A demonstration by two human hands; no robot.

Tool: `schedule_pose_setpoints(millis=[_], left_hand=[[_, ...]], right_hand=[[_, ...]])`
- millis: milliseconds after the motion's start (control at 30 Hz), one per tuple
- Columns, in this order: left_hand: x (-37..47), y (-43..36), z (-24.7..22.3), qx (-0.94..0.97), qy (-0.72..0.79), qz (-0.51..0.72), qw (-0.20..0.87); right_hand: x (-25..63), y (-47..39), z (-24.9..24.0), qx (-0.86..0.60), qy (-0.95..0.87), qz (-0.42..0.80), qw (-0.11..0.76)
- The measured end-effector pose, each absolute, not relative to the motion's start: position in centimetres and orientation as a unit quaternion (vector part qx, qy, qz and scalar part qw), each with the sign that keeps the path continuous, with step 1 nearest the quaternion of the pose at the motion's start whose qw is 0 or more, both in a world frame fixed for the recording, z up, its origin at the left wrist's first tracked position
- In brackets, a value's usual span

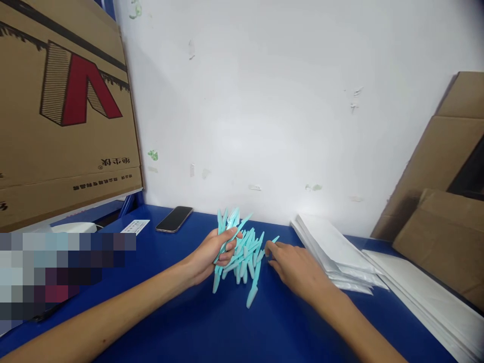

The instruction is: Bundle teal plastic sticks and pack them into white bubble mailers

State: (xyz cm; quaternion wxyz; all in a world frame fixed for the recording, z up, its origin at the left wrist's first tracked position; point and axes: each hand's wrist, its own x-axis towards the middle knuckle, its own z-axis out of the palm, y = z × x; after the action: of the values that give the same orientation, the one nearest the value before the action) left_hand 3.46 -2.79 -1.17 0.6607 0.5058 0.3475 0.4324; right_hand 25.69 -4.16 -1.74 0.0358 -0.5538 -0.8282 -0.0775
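Note:
My left hand (pixel 219 249) is closed around a bunch of slim light-turquoise eyebrow razors (pixel 230 219), whose tapered ends stick up above the fingers. Beside it, a loose heap of the same razors (pixel 245 257) lies on the blue table (pixel 181 322), pointing in various directions. One razor (pixel 252 295) reaches out of the heap toward the front. My right hand (pixel 293 264) is at the heap's right side, its bent fingers pinching a single razor (pixel 276 239) that shows at both sides of the fingertips. The fingers partly hide where they touch it.
A phone (pixel 174 219) and a white printed card (pixel 135 227) lie at the back left. White envelopes (pixel 333 247) are stacked right of my right hand, with more white sheets (pixel 427 297) beyond. Cardboard boxes (pixel 68 151) stand left and right; a white wall (pixel 257 111) closes the back.

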Motion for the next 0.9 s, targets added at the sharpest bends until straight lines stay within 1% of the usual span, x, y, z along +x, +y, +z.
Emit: schedule_pose_setpoints(millis=[233, 400, 533, 633, 900], left_hand=[[3.6, -3.2, -1.0, 0.520, 0.350, 0.431, 0.649], [3.5, -3.1, -1.1, 0.525, 0.355, 0.431, 0.643], [3.4, -3.0, -1.3, 0.525, 0.361, 0.429, 0.641], [3.4, -3.0, -1.2, 0.529, 0.364, 0.423, 0.639], [3.5, -3.0, -1.4, 0.530, 0.368, 0.418, 0.639]], right_hand=[[25.9, -4.1, -1.7, -0.522, -0.846, -0.111, -0.001], [26.4, -4.1, -1.8, -0.499, -0.860, -0.107, 0.018], [26.7, -3.8, -2.2, -0.502, -0.855, -0.128, -0.005], [27.2, -3.7, -2.2, -0.496, -0.862, -0.103, -0.010], [27.6, -4.4, -0.9, -0.481, -0.875, 0.001, 0.058]])
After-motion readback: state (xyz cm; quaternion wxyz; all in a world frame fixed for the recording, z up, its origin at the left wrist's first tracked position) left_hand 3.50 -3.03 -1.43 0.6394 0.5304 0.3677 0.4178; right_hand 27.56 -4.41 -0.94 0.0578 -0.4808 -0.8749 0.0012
